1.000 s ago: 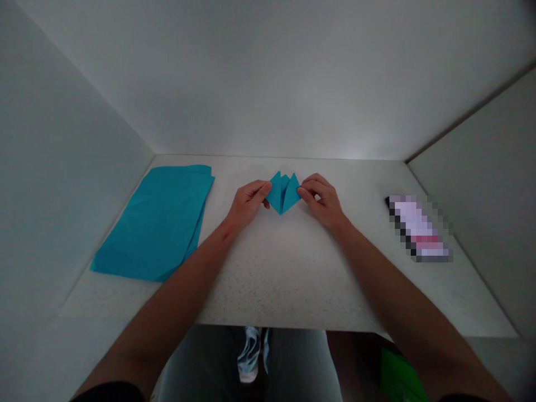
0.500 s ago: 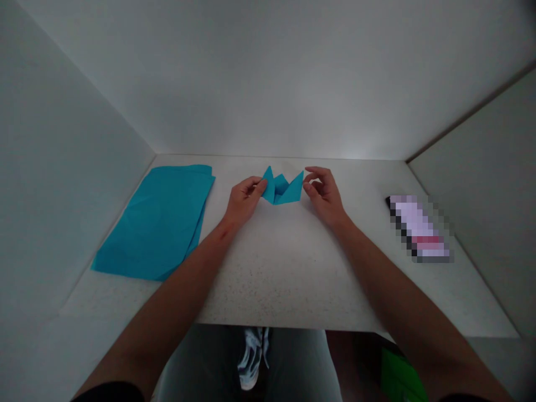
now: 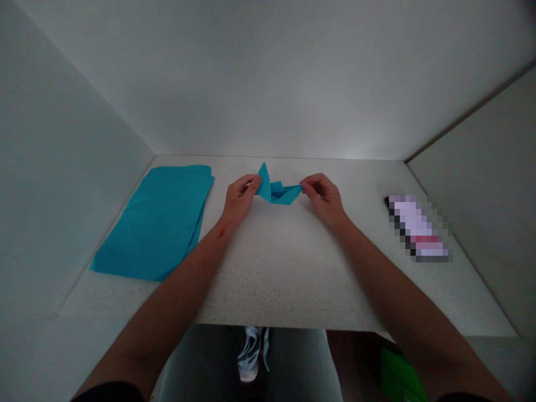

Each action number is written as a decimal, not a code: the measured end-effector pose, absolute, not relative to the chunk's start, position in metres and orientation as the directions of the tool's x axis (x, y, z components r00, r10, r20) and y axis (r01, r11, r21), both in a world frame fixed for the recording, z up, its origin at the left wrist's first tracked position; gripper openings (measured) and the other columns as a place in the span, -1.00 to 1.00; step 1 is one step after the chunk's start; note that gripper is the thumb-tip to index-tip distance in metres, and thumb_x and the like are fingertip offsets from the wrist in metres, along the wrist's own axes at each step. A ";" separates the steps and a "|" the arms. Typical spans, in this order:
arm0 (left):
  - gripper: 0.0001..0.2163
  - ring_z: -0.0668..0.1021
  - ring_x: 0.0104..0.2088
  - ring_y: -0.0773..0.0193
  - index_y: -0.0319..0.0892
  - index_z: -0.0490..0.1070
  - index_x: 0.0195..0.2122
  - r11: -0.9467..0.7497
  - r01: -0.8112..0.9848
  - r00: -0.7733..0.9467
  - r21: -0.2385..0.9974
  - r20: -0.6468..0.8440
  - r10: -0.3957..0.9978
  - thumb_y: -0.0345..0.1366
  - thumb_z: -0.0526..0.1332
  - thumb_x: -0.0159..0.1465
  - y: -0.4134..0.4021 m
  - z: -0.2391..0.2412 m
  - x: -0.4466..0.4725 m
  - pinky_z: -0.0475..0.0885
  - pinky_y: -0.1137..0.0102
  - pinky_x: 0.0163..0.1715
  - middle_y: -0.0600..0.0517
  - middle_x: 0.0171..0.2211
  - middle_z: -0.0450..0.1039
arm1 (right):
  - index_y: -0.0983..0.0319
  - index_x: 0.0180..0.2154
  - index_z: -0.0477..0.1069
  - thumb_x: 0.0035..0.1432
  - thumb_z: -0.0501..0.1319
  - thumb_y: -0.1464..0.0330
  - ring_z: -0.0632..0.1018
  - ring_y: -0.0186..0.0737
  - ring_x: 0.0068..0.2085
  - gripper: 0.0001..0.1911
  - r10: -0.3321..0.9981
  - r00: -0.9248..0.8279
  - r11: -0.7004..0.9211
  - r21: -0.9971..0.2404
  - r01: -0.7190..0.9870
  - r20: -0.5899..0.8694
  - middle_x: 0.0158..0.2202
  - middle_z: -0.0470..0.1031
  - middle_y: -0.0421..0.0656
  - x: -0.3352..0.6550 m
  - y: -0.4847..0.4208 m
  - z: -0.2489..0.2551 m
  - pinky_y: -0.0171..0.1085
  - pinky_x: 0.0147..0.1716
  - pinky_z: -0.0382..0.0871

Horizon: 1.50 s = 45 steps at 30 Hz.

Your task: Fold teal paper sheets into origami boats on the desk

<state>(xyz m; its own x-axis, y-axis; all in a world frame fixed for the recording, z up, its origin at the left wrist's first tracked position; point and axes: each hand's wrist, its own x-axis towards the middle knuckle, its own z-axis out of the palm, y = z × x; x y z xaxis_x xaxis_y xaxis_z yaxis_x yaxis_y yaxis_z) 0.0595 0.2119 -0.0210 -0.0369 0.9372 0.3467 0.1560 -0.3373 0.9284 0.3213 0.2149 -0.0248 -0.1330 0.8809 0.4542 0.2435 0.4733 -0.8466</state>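
A small blue folded-paper boat (image 3: 286, 196) is held between my two hands above the pale tabletop (image 3: 276, 268). At its left end, my left hand (image 3: 242, 193) pinches the tall pointed tip between thumb and fingers. My right hand (image 3: 322, 192) has thumb and forefinger closed on the right tip, which lies lower and flatter than the left one. A folded peak shows in the middle of the boat. The undersides of the folds are hidden.
Blue paper sheets (image 3: 154, 223) lie stacked on the left of the table, beside my left forearm. A blurred-out phone (image 3: 419, 228) rests on the right. Walls stand behind and on both sides. Something green (image 3: 400, 374) is below the table edge.
My right thumb and forefinger have closed on the boat's right tip, which has tipped down and outward. My left hand has shifted slightly left with its tip.
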 end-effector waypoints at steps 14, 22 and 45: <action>-0.52 0.65 0.07 0.14 -0.05 0.47 0.09 -0.359 0.254 -0.081 0.898 0.390 0.917 0.14 0.42 0.32 0.207 -0.021 0.062 0.58 0.31 -0.06 -0.12 0.07 0.61 | 0.12 -0.19 0.53 0.45 0.28 0.00 0.42 -0.26 -0.40 -0.66 0.860 -0.202 0.510 -0.798 0.321 0.469 -0.31 0.52 -0.18 0.320 0.215 -0.024 -0.22 -0.40 0.33; -0.50 0.66 -0.15 0.21 -0.09 0.46 0.20 -0.278 0.192 -0.012 0.941 0.285 0.958 -0.03 0.42 0.30 0.210 -0.027 0.064 0.47 0.43 -0.34 -0.16 0.10 0.61 | 0.13 -0.15 0.57 0.54 0.21 0.15 0.52 -0.18 -0.27 -0.74 0.705 -0.402 0.708 -0.618 0.342 0.585 -0.23 0.58 -0.10 0.319 0.214 -0.021 -0.17 -0.27 0.44; -0.39 0.70 -0.22 0.17 -0.14 0.51 -0.05 -0.187 -0.132 -0.070 0.974 0.179 0.981 0.21 0.56 0.09 0.220 -0.026 0.053 0.62 0.39 -0.32 -0.08 -0.17 0.65 | 0.15 -0.16 0.56 0.38 0.34 0.03 0.45 -0.32 -0.49 -0.68 0.845 -0.265 0.534 -0.747 0.395 0.464 -0.43 0.52 -0.23 0.321 0.210 -0.025 -0.27 -0.44 0.36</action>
